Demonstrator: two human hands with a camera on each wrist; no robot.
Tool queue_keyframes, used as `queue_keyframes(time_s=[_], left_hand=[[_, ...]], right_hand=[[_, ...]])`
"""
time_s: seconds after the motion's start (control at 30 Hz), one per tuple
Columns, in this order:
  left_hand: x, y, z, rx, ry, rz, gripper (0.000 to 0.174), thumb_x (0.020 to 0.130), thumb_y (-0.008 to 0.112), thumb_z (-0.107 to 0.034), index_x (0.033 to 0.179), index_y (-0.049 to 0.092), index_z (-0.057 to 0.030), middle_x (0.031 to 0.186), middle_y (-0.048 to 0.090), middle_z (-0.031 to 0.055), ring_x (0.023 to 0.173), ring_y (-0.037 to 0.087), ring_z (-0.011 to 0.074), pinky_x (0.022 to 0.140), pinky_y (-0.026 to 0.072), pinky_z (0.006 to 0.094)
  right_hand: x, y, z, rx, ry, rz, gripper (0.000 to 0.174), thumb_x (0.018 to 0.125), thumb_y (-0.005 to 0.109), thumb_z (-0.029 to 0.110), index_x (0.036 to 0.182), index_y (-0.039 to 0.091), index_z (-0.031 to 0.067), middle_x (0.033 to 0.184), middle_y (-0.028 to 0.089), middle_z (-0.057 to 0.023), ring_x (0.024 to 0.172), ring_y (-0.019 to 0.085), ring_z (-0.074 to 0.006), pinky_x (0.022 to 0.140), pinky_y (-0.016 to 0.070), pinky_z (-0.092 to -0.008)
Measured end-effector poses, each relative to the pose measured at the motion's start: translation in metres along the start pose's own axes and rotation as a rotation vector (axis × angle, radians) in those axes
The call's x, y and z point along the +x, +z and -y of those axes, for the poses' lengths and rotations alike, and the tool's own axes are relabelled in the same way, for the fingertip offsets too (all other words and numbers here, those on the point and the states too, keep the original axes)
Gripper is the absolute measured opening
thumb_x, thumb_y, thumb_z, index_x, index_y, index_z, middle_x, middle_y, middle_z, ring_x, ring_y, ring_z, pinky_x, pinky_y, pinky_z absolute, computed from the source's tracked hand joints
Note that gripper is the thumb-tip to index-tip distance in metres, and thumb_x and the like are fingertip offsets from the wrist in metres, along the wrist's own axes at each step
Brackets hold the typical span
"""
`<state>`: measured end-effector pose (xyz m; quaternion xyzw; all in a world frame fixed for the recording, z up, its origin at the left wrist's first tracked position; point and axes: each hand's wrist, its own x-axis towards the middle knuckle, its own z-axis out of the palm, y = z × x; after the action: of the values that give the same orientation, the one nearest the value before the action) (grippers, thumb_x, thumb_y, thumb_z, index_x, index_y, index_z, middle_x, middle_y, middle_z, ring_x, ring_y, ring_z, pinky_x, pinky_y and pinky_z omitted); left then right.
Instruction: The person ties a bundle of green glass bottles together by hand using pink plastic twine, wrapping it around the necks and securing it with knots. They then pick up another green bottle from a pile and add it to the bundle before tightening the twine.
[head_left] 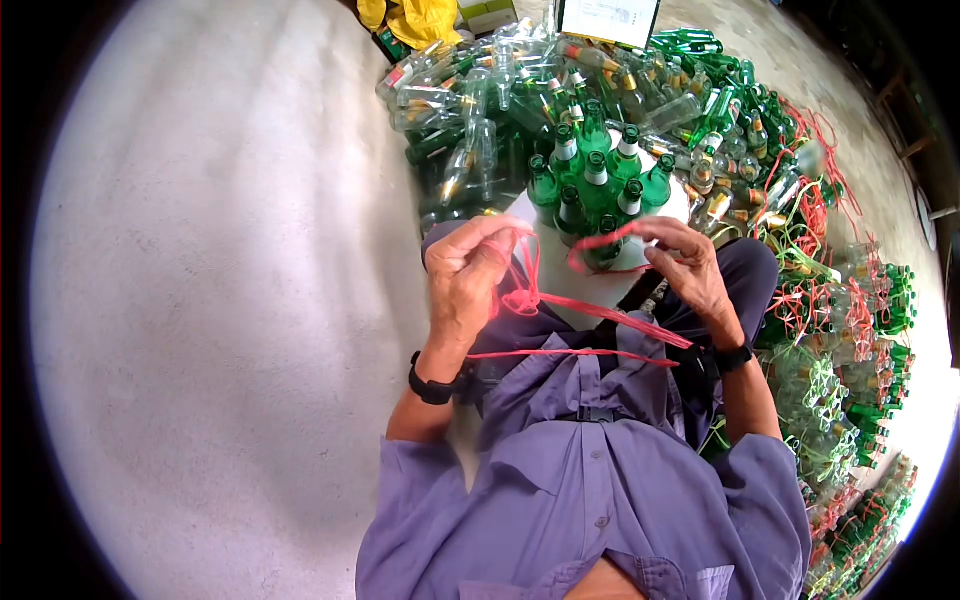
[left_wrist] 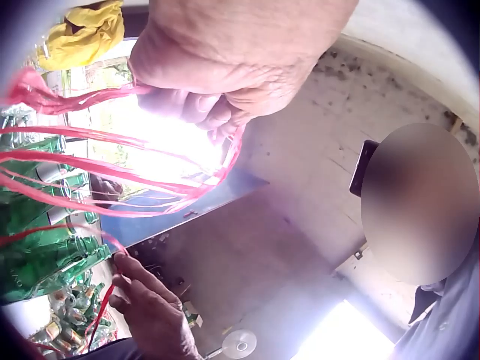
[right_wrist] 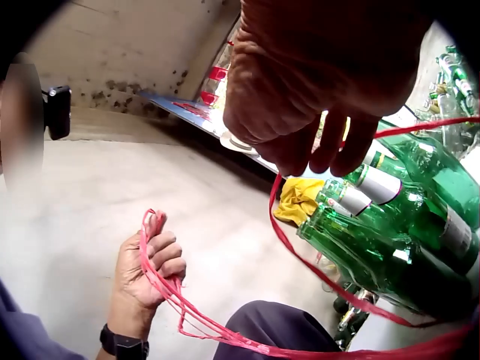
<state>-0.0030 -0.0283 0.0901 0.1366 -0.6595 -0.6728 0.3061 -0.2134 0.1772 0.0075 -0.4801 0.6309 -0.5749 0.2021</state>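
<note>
My left hand (head_left: 466, 278) pinches several loops of pink-red plastic twine (head_left: 615, 318) between thumb and fingers, in front of the lap. A loose knot (head_left: 521, 302) in the twine hangs just under those fingers. Level with it, to the right, my right hand (head_left: 690, 265) pinches a single strand (right_wrist: 279, 217) of the same twine, which curves down past the bottles in the right wrist view. Beyond both hands, a tight cluster of green glass bottles (head_left: 597, 172) stands upright on a white surface (head_left: 518, 210). Long twine strands cross the lap.
A big heap of loose clear and green bottles (head_left: 475, 95) lies behind the cluster. To the right are bottle bundles (head_left: 840, 320) tied with red and light-green twine. A yellow bag (head_left: 425, 22) sits at the back; pale concrete floor (head_left: 230, 300) extends on the left.
</note>
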Motion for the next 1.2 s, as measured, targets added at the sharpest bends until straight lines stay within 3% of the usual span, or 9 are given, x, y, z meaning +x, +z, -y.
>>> queue_keyframes(time_s=[0.2, 0.4, 0.47, 0.6, 0.67, 0.77, 0.9, 1.07, 1.2], left_hand=[[0.011, 0.001, -0.007, 0.064, -0.004, 0.039, 0.018, 0.095, 0.061, -0.014, 0.1, 0.071, -0.0001, 0.074, 0.054, -0.0059, 0.06, 0.039, 0.0017, 0.053, 0.0294, 0.0184], [0.029, 0.006, -0.026, 0.294, 0.066, 0.078, 0.018, 0.095, 0.061, -0.014, 0.102, 0.071, 0.0002, 0.072, 0.056, -0.0045, 0.06, 0.04, 0.0016, 0.052, 0.0295, 0.0182], [0.036, 0.006, -0.031, 0.279, 0.072, 0.097, 0.017, 0.095, 0.062, -0.014, 0.101, 0.071, -0.0008, 0.076, 0.061, -0.0037, 0.061, 0.041, 0.0016, 0.052, 0.0299, 0.0182], [0.047, 0.007, -0.041, 0.427, 0.085, 0.153, 0.014, 0.094, 0.064, -0.013, 0.099, 0.072, -0.0019, 0.084, 0.067, -0.001, 0.064, 0.047, 0.0028, 0.054, 0.0355, 0.0184], [0.057, 0.009, -0.037, 0.504, 0.247, 0.269, 0.014, 0.094, 0.063, -0.01, 0.101, 0.071, -0.0008, 0.084, 0.069, 0.0014, 0.068, 0.053, 0.0046, 0.059, 0.0416, 0.0194], [0.066, 0.018, -0.043, 0.541, 0.235, 0.315, 0.014, 0.093, 0.063, -0.008, 0.101, 0.071, 0.0012, 0.086, 0.07, 0.0034, 0.073, 0.058, 0.006, 0.065, 0.0469, 0.0212], [0.079, 0.025, -0.046, 0.595, 0.308, 0.386, 0.015, 0.093, 0.063, -0.009, 0.1, 0.07, 0.0022, 0.087, 0.071, 0.0047, 0.075, 0.061, 0.0064, 0.067, 0.0492, 0.0222], [0.101, 0.013, -0.042, 0.576, 0.327, 0.402, 0.015, 0.094, 0.063, -0.011, 0.1, 0.071, 0.001, 0.087, 0.071, 0.0036, 0.072, 0.059, 0.0058, 0.064, 0.0479, 0.0215], [0.127, -0.006, -0.04, 0.563, 0.202, 0.339, 0.017, 0.093, 0.065, -0.016, 0.1, 0.073, -0.0024, 0.081, 0.067, -0.0018, 0.059, 0.047, 0.0035, 0.053, 0.0392, 0.0202]], right_hand=[[-0.019, -0.041, 0.037, 0.018, 0.277, 0.176, 0.02, 0.087, 0.067, 0.015, 0.092, 0.072, -0.0034, 0.083, 0.07, -0.0091, 0.081, 0.063, -0.0148, 0.072, 0.0489, -0.0282], [-0.056, -0.153, -0.002, -0.295, 0.489, -0.698, 0.024, 0.09, 0.066, 0.023, 0.094, 0.075, 0.0007, 0.082, 0.071, -0.0053, 0.075, 0.06, -0.0115, 0.069, 0.0461, -0.0257], [-0.07, -0.204, -0.012, -0.618, 0.789, -0.906, 0.029, 0.09, 0.066, 0.024, 0.102, 0.073, -0.0014, 0.089, 0.071, -0.0101, 0.082, 0.064, -0.0172, 0.073, 0.0493, -0.0294], [-0.115, -0.255, -0.055, -0.94, 0.82, -0.897, 0.041, 0.089, 0.068, 0.028, 0.115, 0.066, -0.0035, 0.101, 0.069, -0.0144, 0.095, 0.066, -0.0247, 0.079, 0.0517, -0.0346], [-0.115, -0.226, -0.047, -0.925, 0.534, -0.866, 0.047, 0.09, 0.068, 0.029, 0.124, 0.06, -0.0027, 0.112, 0.066, -0.0163, 0.105, 0.065, -0.0286, 0.085, 0.0521, -0.0383], [-0.075, -0.126, 0.009, -0.629, 0.293, -0.553, 0.033, 0.093, 0.066, 0.017, 0.122, 0.061, 0.0027, 0.11, 0.068, -0.0113, 0.097, 0.065, -0.0201, 0.084, 0.0515, -0.0336], [-0.044, -0.016, 0.037, -0.515, 0.11, -0.015, 0.05, 0.08, 0.076, 0.02, 0.122, 0.059, -0.0011, 0.117, 0.063, -0.0255, 0.111, 0.061, -0.0381, 0.092, 0.0504, -0.0414], [-0.053, 0.026, 0.016, -0.506, 0.425, 0.47, 0.048, 0.082, 0.072, 0.025, 0.12, 0.057, -0.0007, 0.093, 0.064, -0.0283, 0.088, 0.063, -0.0447, 0.077, 0.0505, -0.0486], [-0.069, 0.012, -0.006, -0.311, 0.286, 0.371, 0.029, 0.087, 0.066, 0.02, 0.103, 0.063, -0.0027, 0.073, 0.059, -0.0236, 0.071, 0.063, -0.0354, 0.065, 0.0487, -0.0447]])
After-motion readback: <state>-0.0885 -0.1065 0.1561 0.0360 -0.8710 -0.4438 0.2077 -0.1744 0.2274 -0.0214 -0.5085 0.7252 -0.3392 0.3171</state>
